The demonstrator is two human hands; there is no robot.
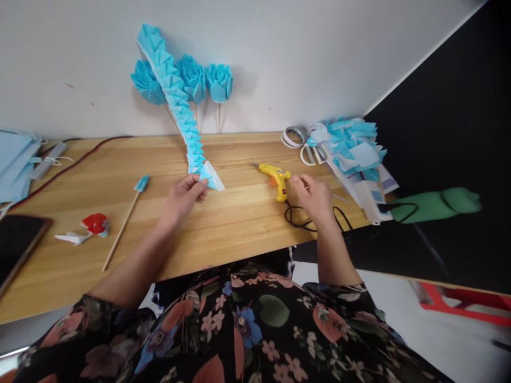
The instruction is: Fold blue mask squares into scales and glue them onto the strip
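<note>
My left hand (186,198) pinches the lower end of a long strip of folded light-blue paper petals (175,93). The strip runs up and to the left, in front of three blue paper flowers (219,83) on thin sticks by the wall. A yellow glue gun (275,174) lies on its side on the table, nozzle pointing left. My right hand (313,197) is at the gun's rear end with its fingers curled together. What those fingers hold is too small to make out.
On the wooden table (235,234) are a stick with a small blue bud (142,183), a red piece (96,223), a phone (19,244) and face masks (16,159). At right are tape (293,136), scissors (312,154), blue pieces (351,143), a power strip (371,201) and a black cable (295,217).
</note>
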